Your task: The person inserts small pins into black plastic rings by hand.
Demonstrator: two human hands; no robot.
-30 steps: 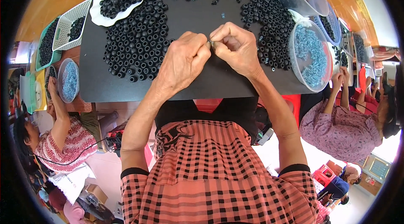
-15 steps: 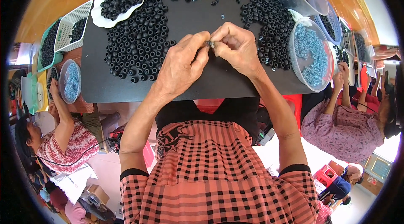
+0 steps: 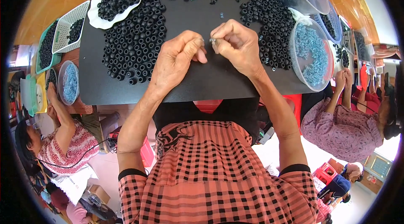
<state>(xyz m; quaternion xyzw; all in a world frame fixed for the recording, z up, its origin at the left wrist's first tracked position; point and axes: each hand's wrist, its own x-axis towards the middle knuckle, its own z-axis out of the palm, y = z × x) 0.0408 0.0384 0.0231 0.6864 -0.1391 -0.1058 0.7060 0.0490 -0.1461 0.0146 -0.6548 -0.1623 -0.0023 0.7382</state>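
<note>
My right hand (image 3: 239,49) pinches a small metal spring (image 3: 212,40) between thumb and fingertips, above the middle of the dark table. A short gap to the left, my left hand (image 3: 179,60) is closed, thumb against the fingertips; whatever it may hold is too small to make out. Left of it spreads a heap of small black hollow caps (image 3: 134,49). Another heap of black caps (image 3: 273,41) lies beside my right hand. One loose spring (image 3: 221,15) rests on the table (image 3: 202,83) beyond my hands.
A white scalloped plate (image 3: 96,20) of caps stands far left. At right is a round clear tub (image 3: 318,88) of bluish springs, with a clear bin (image 3: 301,7) behind it. A white basket (image 3: 59,47) sits beyond the left edge. People work on both sides.
My hands have come apart: the left has drawn back to the left, while the right stays nearly in place with the spring in its fingertips.
</note>
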